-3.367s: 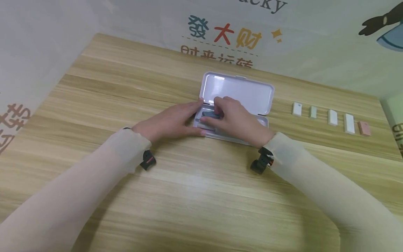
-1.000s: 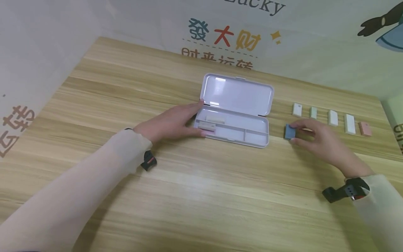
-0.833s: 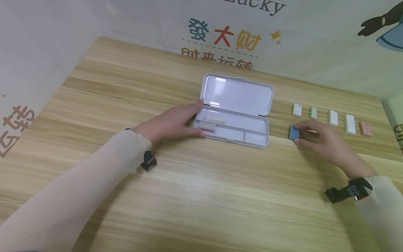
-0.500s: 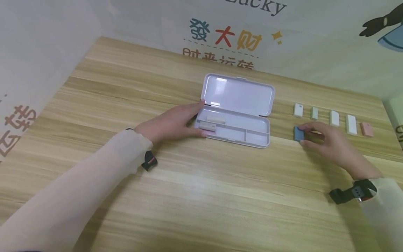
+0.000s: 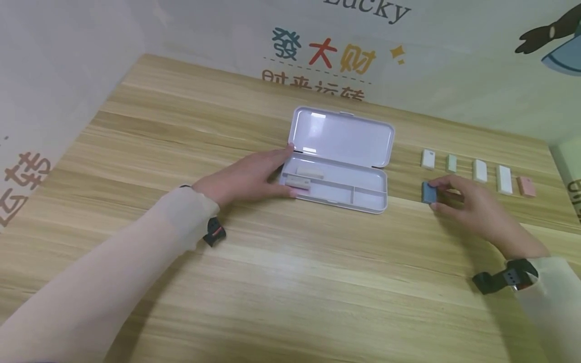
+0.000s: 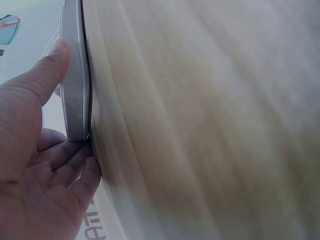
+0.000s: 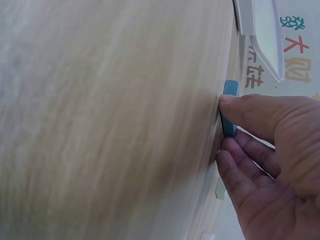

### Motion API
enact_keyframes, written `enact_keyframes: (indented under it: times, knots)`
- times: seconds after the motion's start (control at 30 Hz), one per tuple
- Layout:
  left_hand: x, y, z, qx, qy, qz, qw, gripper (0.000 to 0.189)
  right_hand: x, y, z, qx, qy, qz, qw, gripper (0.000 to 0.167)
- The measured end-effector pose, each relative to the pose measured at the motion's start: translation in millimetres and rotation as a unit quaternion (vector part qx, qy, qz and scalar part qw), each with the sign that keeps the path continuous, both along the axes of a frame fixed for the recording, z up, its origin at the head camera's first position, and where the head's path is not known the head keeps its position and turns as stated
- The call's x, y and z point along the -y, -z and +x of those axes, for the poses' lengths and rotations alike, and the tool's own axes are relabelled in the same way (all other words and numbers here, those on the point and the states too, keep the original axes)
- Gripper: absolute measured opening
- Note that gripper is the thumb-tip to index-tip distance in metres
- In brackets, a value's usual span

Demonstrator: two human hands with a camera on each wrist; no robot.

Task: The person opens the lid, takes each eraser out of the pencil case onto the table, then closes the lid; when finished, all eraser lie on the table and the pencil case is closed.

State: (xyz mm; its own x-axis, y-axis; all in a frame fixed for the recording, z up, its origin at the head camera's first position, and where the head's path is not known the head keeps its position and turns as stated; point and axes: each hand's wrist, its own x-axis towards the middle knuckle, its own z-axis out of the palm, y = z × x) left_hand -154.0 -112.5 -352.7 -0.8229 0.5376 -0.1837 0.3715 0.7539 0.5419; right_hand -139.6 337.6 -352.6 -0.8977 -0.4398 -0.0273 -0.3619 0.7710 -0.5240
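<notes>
In the head view, my left hand (image 5: 247,176) grips the left end of an open white pencil case (image 5: 369,207), thumb at the front edge and fingers by the hinge. The left wrist view has the thumb on the wall of the case (image 6: 75,100), with fingers curled at its end. To the right of the case, my right hand (image 5: 476,209) pinches a blue eraser (image 5: 428,192) at the table surface between thumb and fingers. Inside the case lie a cream eraser (image 5: 310,173) in the back compartment and a greyish-white eraser (image 5: 298,182) in the front left one.
Behind the right hand, a row of erasers runs along the wooden table (image 5: 272,282): white (image 5: 428,158), pale green (image 5: 451,163), white (image 5: 479,170), a longer white one (image 5: 504,179) and pink (image 5: 526,186). The raised lid (image 5: 342,136) leans back towards the printed wall cloth (image 5: 204,45).
My right hand has taken the blue eraser out of the case and carried it right, down to the table below the row. My left hand has stayed on the case.
</notes>
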Motion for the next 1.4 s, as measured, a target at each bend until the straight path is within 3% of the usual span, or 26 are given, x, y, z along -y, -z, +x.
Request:
enact_keyframes:
  times: [0.33,0.53,0.7,0.87,1.2,1.4]
  knots:
    - [-1.8,0.3,-0.5,0.001,0.004,0.004,1.0000,0.105,1,-3.1,0.7,-0.061,-0.022,-0.008,0.9979,0.033]
    - [-1.9,0.7,-0.8,0.001,0.003,0.002,1.0000,0.106,29,-17.3,2.1,-0.086,0.004,0.011,0.9962,0.026]
    - [-2.5,0.0,-0.5,0.001,0.001,0.000,1.0000,0.105,67,-24.7,-0.3,-0.081,-0.046,-0.010,0.9956,0.022]
    - [-3.5,-0.9,-0.4,-0.001,0.005,0.001,1.0000,0.103,104,-25.8,-4.2,-0.046,-0.100,-0.031,0.9935,0.022]
    - [1.7,0.0,-1.3,-0.006,-0.004,0.010,0.9999,0.104,172,-25.8,-27.6,0.013,-0.141,0.028,0.9896,0.027]
    - [0.7,-0.6,-1.4,-0.013,0.005,0.016,0.9998,0.102,190,-21.3,-36.0,0.026,-0.162,0.043,0.9855,0.032]
